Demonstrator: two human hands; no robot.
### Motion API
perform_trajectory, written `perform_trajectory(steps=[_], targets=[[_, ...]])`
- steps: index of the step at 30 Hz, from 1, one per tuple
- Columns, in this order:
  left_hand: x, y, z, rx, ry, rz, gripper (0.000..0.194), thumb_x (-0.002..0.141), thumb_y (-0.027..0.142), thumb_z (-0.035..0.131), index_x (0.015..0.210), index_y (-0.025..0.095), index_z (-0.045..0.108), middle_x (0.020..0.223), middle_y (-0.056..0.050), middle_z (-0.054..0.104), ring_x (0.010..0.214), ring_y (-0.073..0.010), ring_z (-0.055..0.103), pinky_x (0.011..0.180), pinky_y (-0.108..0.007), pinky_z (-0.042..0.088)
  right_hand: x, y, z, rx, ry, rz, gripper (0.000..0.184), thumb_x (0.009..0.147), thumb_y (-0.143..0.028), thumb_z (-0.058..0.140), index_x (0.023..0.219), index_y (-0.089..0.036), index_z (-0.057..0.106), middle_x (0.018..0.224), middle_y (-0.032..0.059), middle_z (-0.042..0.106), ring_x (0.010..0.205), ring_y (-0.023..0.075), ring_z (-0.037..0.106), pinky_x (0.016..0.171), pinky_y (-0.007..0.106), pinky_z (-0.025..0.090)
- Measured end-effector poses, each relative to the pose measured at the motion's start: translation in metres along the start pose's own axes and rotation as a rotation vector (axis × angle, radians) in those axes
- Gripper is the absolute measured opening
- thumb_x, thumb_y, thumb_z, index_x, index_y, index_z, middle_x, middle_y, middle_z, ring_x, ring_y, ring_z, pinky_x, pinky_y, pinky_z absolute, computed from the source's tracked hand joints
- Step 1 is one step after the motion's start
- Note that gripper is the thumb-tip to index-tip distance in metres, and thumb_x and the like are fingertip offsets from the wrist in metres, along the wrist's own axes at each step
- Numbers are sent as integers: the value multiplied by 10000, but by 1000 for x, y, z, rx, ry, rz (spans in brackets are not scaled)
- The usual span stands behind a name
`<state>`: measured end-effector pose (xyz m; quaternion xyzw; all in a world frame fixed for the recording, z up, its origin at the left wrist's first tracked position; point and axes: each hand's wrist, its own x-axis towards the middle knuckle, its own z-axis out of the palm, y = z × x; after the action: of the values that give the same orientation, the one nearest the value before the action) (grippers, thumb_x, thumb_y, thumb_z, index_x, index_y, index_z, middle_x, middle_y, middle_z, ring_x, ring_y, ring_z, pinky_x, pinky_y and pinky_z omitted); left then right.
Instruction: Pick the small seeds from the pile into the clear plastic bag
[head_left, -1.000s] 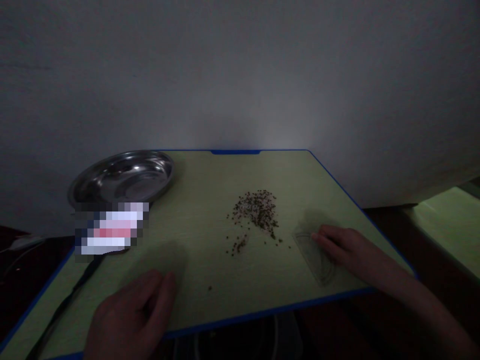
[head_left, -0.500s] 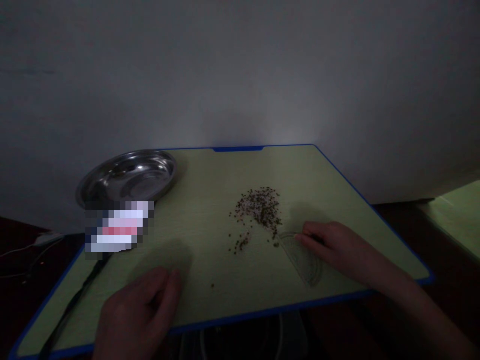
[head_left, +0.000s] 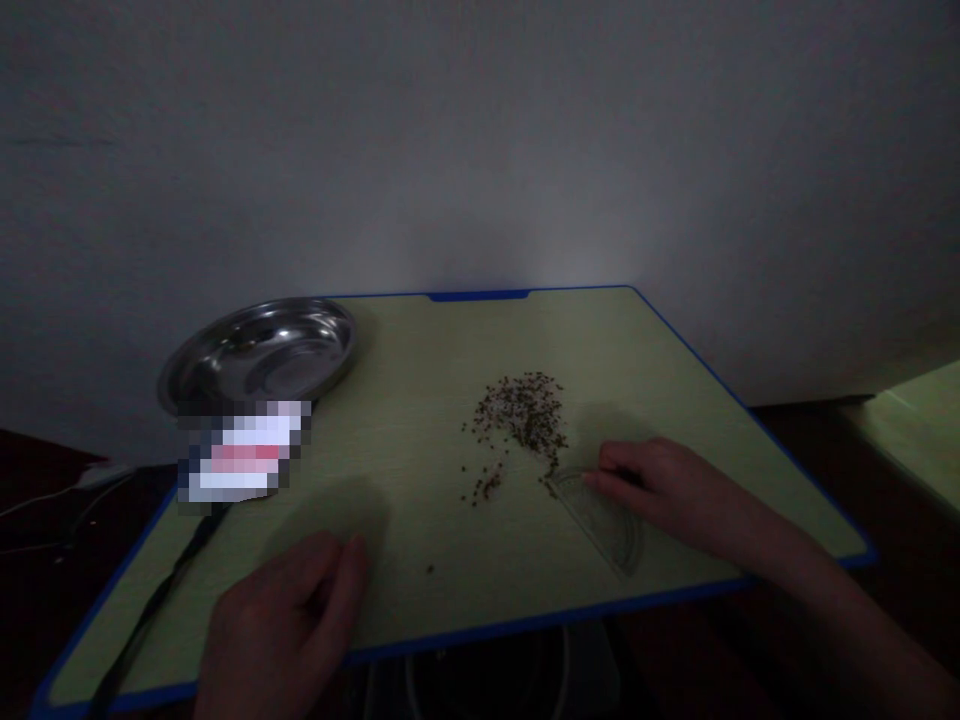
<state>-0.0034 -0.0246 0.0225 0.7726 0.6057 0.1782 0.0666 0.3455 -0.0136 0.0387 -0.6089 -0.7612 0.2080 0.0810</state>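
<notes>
My right hand pinches a clear half-round protractor by its curved edge, low over the table. The protractor's far corner touches the near end of a heap of small dark grains, mixed with paler bits. A smaller scatter of grains lies just left of that corner. One stray grain sits nearer to me. My left hand rests loosely curled at the table's near left, its fingertips tucked out of sight. Nothing shows in it.
A shiny metal basin stands at the back left of the pale table with blue edging. In front of it lies a phone-like object, blurred out, with a dark strap. A wall rises behind.
The protractor has shifted slightly left with my right hand, and the few grains by its corner have moved a little. My left hand has stayed in place. The view has shifted slightly.
</notes>
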Motion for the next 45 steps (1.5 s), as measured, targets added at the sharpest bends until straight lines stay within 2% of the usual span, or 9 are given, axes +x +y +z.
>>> perform_trajectory(steps=[6,13,20,30,35,38,41,45], targets=[[-2,-2,3,-8,35,30,446,933,364,361,526,208,457,456,38,499,426,-109,519,488,-259,360,16,-10,-5,-53,9,-28,360,946,-394,498,644,-202,537,584,-10,560,532,130,491,521,279,262],[1,2,4,-35,155,81,438,904,331,386,487,205,429,417,40,457,374,-100,488,431,-242,322,31,-25,-13,-41,-52,-131,270,934,-352,558,727,-189,618,624,-3,611,571,127,538,543,271,289],[3,7,4,-9,243,152,432,905,280,405,481,198,397,408,49,423,350,-82,457,409,-220,295,35,-42,-4,-18,-101,-225,238,907,-365,604,754,-193,666,656,-3,654,601,126,566,552,254,303],[3,9,4,-17,269,172,430,908,268,411,484,197,376,415,53,398,349,-73,433,403,-214,277,36,-66,10,69,-237,-384,215,893,-359,635,786,-193,720,694,1,696,635,121,600,592,233,351],[0,7,5,-22,265,173,422,910,251,407,494,200,360,428,56,387,363,-73,436,415,-213,286,33,-73,5,99,-287,-424,207,873,-365,665,777,-194,731,682,3,694,647,127,608,595,238,350],[-1,7,6,-18,263,166,418,911,254,411,501,202,354,431,58,384,366,-73,432,417,-217,280,37,-77,-4,117,-274,-425,213,881,-356,654,775,-186,727,650,-6,673,598,111,572,565,232,334],[0,8,6,-31,268,159,413,912,251,411,506,203,348,435,60,380,370,-73,430,417,-217,275,46,-82,-12,123,-206,-416,220,895,-347,640,772,-179,713,629,-20,653,550,92,529,545,227,317],[0,9,6,-58,270,146,408,907,241,419,511,203,331,435,63,375,369,-68,415,420,-218,266,61,-94,-8,21,-134,-459,215,892,-331,648,752,-176,699,647,-10,665,575,102,542,563,235,318]])
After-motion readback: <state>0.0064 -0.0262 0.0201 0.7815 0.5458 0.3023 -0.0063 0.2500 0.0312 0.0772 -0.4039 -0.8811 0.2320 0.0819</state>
